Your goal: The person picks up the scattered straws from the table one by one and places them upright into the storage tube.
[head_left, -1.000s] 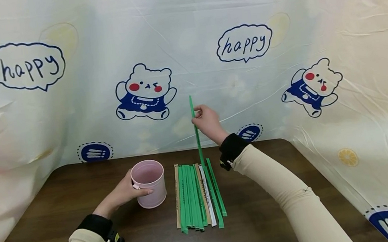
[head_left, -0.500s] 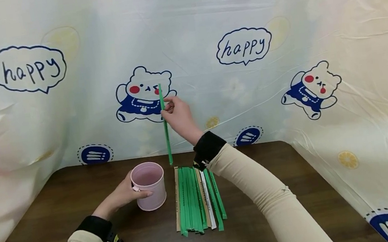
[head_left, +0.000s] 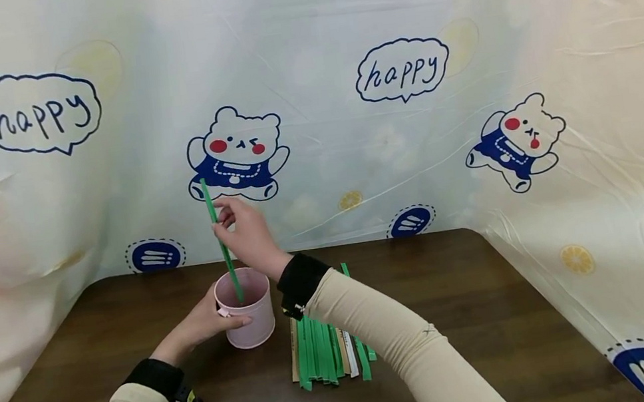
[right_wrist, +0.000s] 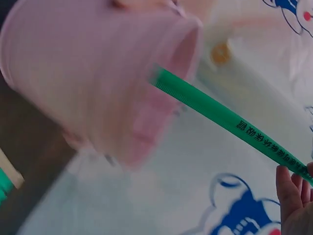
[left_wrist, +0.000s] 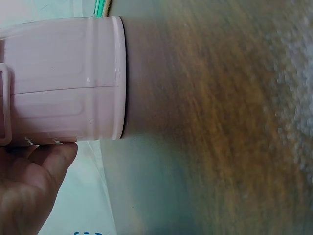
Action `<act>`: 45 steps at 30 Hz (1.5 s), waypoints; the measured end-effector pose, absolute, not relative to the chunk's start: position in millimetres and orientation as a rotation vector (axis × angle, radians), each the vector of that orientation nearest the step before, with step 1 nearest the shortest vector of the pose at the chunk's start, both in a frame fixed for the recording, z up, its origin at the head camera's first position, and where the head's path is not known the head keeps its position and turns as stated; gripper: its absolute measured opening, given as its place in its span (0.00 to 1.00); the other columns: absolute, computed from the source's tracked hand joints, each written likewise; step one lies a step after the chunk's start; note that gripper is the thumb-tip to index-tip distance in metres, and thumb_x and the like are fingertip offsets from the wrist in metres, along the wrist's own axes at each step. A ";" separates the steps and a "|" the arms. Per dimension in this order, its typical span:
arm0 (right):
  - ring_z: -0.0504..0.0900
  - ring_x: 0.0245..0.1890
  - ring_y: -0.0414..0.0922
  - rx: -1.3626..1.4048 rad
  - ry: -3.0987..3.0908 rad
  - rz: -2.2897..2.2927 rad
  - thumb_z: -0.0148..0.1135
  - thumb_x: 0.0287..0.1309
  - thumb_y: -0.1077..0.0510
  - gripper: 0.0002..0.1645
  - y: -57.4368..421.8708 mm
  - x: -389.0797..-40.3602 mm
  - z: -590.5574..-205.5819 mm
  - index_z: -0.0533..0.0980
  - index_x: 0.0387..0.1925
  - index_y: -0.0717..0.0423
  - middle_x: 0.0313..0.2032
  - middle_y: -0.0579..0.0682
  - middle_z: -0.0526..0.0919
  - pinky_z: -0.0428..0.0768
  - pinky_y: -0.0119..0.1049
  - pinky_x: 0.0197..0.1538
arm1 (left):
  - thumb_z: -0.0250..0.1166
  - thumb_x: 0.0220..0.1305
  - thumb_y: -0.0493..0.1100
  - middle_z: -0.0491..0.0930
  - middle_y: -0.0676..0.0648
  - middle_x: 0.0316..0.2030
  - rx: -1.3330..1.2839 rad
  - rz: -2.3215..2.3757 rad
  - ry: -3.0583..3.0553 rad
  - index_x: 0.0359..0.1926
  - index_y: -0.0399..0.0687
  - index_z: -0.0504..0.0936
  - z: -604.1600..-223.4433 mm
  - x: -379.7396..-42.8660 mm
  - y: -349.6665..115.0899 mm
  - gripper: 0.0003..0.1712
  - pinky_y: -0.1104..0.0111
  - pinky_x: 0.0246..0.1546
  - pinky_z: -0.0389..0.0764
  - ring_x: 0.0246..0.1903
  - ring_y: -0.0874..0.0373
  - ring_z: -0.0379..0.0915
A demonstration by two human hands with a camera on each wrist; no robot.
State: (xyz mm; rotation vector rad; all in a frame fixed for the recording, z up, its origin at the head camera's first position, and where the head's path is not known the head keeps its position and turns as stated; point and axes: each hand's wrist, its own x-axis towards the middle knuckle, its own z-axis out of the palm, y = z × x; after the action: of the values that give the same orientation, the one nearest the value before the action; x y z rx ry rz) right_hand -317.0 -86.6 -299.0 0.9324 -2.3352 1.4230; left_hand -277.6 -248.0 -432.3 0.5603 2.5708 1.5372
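The long, thin green strip with black printed lettering [head_left: 226, 254] runs steeply in my head feed, its upper end leaning left, its lower end pointing down at the mouth of the pale pink cylindrical pail [head_left: 253, 327]. The right hand [head_left: 248, 237] has its grip drawn to a pinch on the strip's upper part. (My right wrist feed blurs at the lower tip, so I cannot tell how far it dips past the rim.) The left hand [head_left: 206, 319] has its grip partway round the pail, thumb in front. The pail stands upright on the dark brown wood-grain desk [head_left: 481, 315]; I cannot make out its floor. Beside it lie flat green, tan and white strips [head_left: 317, 356], partly hidden by the right arm's beige sleeve [head_left: 392, 326].
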 end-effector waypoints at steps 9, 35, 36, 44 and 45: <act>0.80 0.40 0.38 0.954 -2.483 1.339 0.62 0.69 0.62 0.23 -99.4 -312.7 -338.3 0.75 0.64 0.60 0.42 0.53 0.83 0.76 0.17 0.44 | 0.73 0.61 0.46 0.68 0.30 0.67 0.558 1.529 2.555 0.78 0.41 0.43 -428.9 -281.5 -250.3 0.57 0.46 0.61 0.77 0.62 0.40 0.70; 0.81 0.41 0.36 0.961 -2.649 1.237 0.62 0.70 0.61 0.22 -107.8 -313.7 -359.9 0.76 0.64 0.58 0.44 0.51 0.82 0.78 0.19 0.46 | 0.74 0.61 0.42 0.69 0.30 0.63 0.631 1.610 2.520 0.78 0.35 0.42 -431.9 -280.2 -250.2 0.59 0.63 0.55 0.76 0.55 0.55 0.72; 0.81 0.41 0.36 0.957 -2.652 1.231 0.62 0.70 0.60 0.22 -107.1 -314.4 -360.5 0.76 0.63 0.57 0.44 0.50 0.82 0.78 0.19 0.46 | 0.74 0.61 0.42 0.69 0.29 0.63 0.626 1.606 2.523 0.78 0.35 0.41 -431.8 -279.7 -250.0 0.59 0.62 0.55 0.76 0.56 0.53 0.72; 0.84 0.47 0.46 0.943 -2.644 1.219 0.58 0.71 0.61 0.21 -67.7 -336.0 -354.6 0.76 0.62 0.61 0.47 0.56 0.85 0.80 0.28 0.48 | 0.74 0.60 0.45 0.65 0.27 0.67 0.541 1.554 2.568 0.77 0.33 0.45 -432.2 -277.4 -246.0 0.58 0.50 0.61 0.76 0.63 0.37 0.68; 0.84 0.47 0.48 0.922 -2.647 1.232 0.57 0.71 0.61 0.22 -58.4 -341.6 -354.5 0.76 0.63 0.62 0.48 0.57 0.85 0.81 0.30 0.49 | 0.74 0.59 0.45 0.66 0.27 0.67 0.543 1.560 2.570 0.76 0.34 0.46 -433.0 -277.6 -245.5 0.57 0.48 0.61 0.76 0.64 0.37 0.68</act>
State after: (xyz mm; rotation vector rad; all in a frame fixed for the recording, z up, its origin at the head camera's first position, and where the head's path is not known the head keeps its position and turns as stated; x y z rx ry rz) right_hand -341.6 -58.4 -354.5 0.9223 -2.6468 1.2316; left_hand -277.6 -245.5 -433.0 0.5426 2.5697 1.5601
